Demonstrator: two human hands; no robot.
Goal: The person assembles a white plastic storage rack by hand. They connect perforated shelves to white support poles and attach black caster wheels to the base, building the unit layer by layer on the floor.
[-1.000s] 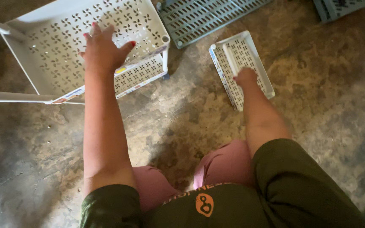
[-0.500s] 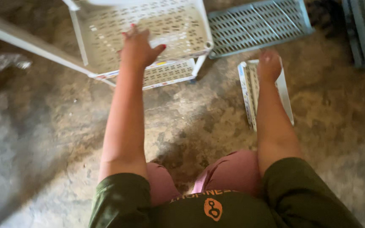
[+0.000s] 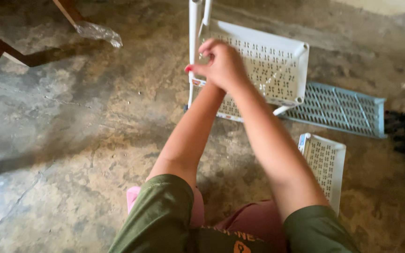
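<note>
Together, both hands meet at the white rack's post, fingers curled closed, the actual grip hidden.

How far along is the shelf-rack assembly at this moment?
Done: a white perforated tray already sits between white upright poles, with a second tier partly visible under it. In hand: the right hand is at the near pole by the tray's corner; the left hand is hidden behind it. Left: a loose white tray and a blue slatted tray lie unattached on the concrete floor.
</note>
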